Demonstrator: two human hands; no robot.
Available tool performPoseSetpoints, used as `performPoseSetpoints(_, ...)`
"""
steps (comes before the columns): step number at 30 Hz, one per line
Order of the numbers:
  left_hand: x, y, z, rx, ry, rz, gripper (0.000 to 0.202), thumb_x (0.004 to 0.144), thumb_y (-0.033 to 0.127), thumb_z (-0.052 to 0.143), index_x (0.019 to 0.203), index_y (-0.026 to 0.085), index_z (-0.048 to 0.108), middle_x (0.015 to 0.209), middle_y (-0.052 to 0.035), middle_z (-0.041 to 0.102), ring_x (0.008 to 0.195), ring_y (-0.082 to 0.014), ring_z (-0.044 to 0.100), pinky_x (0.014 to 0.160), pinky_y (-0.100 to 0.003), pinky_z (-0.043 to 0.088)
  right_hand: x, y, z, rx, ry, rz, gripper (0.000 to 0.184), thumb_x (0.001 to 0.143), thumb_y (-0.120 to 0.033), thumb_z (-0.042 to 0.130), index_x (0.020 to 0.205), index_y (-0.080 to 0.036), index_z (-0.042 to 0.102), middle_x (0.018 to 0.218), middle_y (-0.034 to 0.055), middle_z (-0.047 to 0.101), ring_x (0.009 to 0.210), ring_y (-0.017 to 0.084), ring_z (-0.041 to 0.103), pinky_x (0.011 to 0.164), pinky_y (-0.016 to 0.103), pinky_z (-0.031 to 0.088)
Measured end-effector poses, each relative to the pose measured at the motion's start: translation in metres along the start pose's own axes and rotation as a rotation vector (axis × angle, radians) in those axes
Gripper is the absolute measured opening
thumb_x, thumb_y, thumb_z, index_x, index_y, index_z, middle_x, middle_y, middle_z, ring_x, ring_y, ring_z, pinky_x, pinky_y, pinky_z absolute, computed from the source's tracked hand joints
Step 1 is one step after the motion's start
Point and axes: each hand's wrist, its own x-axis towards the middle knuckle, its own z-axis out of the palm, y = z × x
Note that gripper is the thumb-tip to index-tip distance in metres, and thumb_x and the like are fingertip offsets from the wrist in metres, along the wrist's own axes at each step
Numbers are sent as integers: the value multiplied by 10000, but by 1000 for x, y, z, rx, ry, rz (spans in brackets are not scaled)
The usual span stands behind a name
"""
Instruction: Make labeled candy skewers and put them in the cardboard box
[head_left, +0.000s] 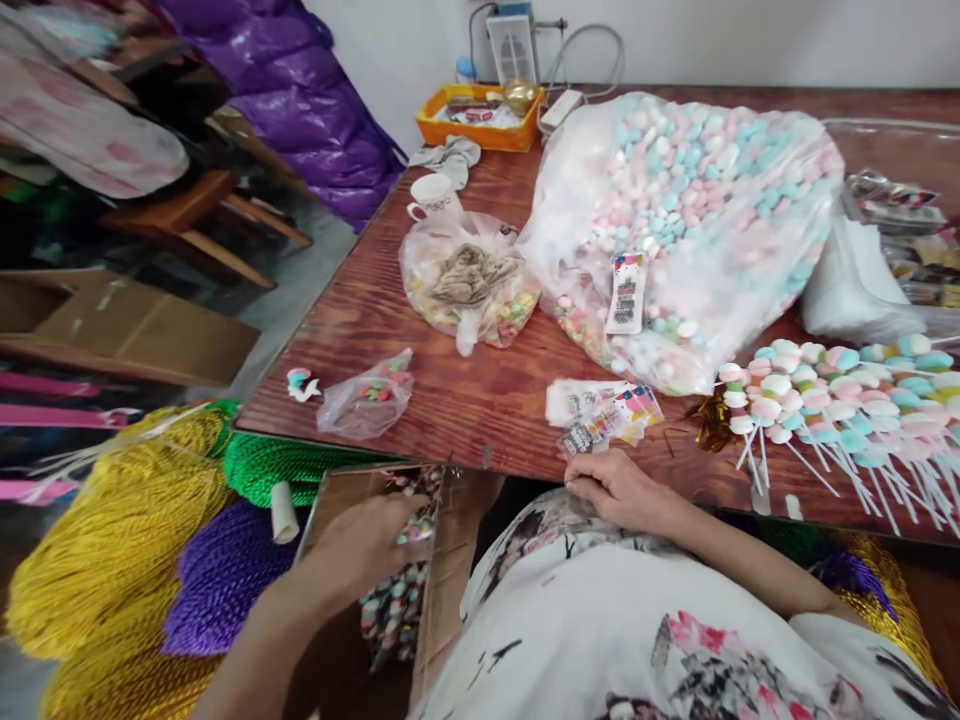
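Note:
My left hand [382, 535] reaches over an opened cardboard box [442, 590] below the table edge. It is smeared by motion, and a shiny clear packet with pastel bits [417, 530] shows at its fingertips; whether it is held I cannot tell. Wrapped pastel sweets [394, 610] lie inside the box. At the table's front edge rests my right hand [615, 488], fingers curled in and closed; what they pinch, if anything, is hidden. Just beyond it lie small printed clear packets [600, 410]. To its right is a heap of pastel marshmallow sticks [847, 400].
A large clear bag of marshmallows [697, 190] fills the table's back, with a printed label card [626, 292] on it. Left of it stand a smaller sweet bag [427, 280], a mug [435, 196] and an orange tray [480, 132]. Yellow cord bundles [112, 520] lie on the left.

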Motion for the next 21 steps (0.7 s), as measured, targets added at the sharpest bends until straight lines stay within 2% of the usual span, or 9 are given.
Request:
performPoseSetpoints(2,25,42,12,-37,116,346,283,875,274,542,1122,204,659,1078,-95,699,995,-236,631,879,-372,493,6,1,-5,-38,47,-18,175,877,-126,501,743,-186,596,638,-26,559,599,109,493,625,233,362)
performPoseSetpoints(4,61,98,20,-36,258,576,269,933,223,448,1108,176,648,1077,-107,674,1015,-211,599,915,-349,480,12,-1,-17,-157,153,-64,188,890,-125,474,766,-191,599,677,-5,589,635,130,515,649,249,379)
performPoseSetpoints(6,97,149,22,96,391,605,233,918,199,464,1050,133,644,1023,-133,655,996,-246,582,873,-379,487,13,-4,-39,-386,319,-89,187,887,-117,462,795,-191,607,730,30,620,701,162,541,690,280,389)
performPoseSetpoints(8,122,182,22,227,437,601,214,896,188,500,1051,118,630,1020,-141,641,978,-279,574,821,-405,490,1,-7,-67,-629,502,-57,174,884,-118,468,835,-189,619,763,57,635,747,191,555,713,305,389)
performPoseSetpoints(10,135,194,23,316,425,641,188,883,168,513,1022,124,630,1023,-139,637,950,-285,575,775,-400,487,-24,-7,-95,-796,647,16,162,895,-134,476,877,-188,628,776,66,642,757,201,564,719,316,394)
performPoseSetpoints(12,139,193,25,386,421,687,194,881,128,489,1010,124,634,1017,-141,634,913,-275,579,744,-385,479,-57,-5,-115,-907,777,87,153,903,-147,489,897,-189,636,797,70,660,775,203,580,734,319,409)
performPoseSetpoints(16,134,185,31,557,501,701,381,873,36,410,1202,95,592,998,-167,640,857,-272,596,723,-387,462,-119,2,-138,-1092,1105,232,151,905,-180,507,898,-185,658,838,76,697,811,204,612,759,317,433)
performPoseSetpoints(19,130,188,32,620,558,686,446,871,28,398,1277,109,562,1084,-224,636,880,-300,609,756,-429,452,-145,4,-158,-1221,1287,474,206,912,-254,501,876,-172,687,842,95,709,805,215,616,713,315,410)
performPoseSetpoints(21,132,190,32,613,573,670,433,874,41,402,1261,122,580,1106,-241,632,882,-311,612,759,-440,445,-154,5,-177,-1257,1270,706,253,909,-292,494,863,-160,705,862,118,712,801,225,611,667,314,367)
